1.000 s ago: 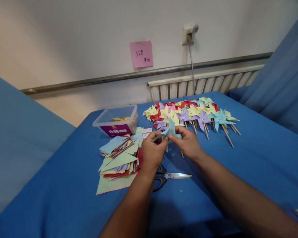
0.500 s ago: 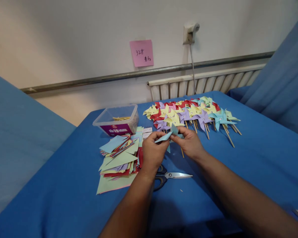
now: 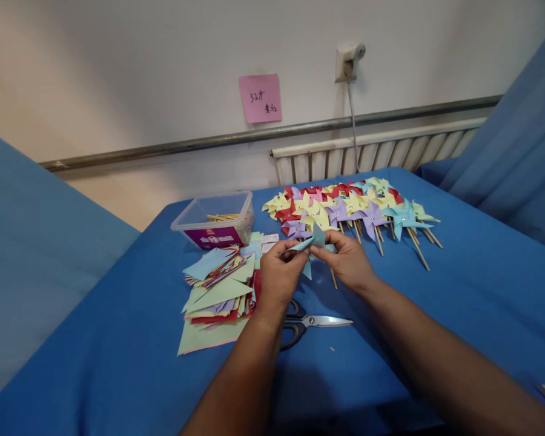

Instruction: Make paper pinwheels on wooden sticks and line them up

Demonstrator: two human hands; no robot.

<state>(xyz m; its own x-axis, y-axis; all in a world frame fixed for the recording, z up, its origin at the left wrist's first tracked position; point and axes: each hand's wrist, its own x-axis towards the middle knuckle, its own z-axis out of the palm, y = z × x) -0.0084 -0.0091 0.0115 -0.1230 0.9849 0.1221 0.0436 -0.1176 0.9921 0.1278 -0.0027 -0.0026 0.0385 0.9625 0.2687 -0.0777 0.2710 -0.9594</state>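
Between my two hands is a light blue paper pinwheel (image 3: 318, 235), its blades partly folded in toward the middle. My left hand (image 3: 282, 266) pinches it from the left, fingers curled. From the right, my right hand (image 3: 346, 257) grips it with the thumb pressed near the centre. Fingers hide much of the paper, and I cannot see whether a stick is attached to it. Below my hands lie scissors (image 3: 318, 321) with dark handles, blades pointing right. Finished pinwheels (image 3: 370, 215) in several colours lie on sticks just beyond my hands.
Coloured paper sheets (image 3: 218, 290) are stacked left of my hands. Behind them stands a clear plastic box (image 3: 211, 236) with thin sticks (image 3: 222, 217) inside. A blue cloth (image 3: 131, 345) covers the table, which meets a wall with a radiator (image 3: 376, 151) and a pipe (image 3: 186, 145).
The left blade of the light blue paper has been drawn in closer to the centre, and my left fingers have shifted slightly. Both hands stay in nearly the same place.
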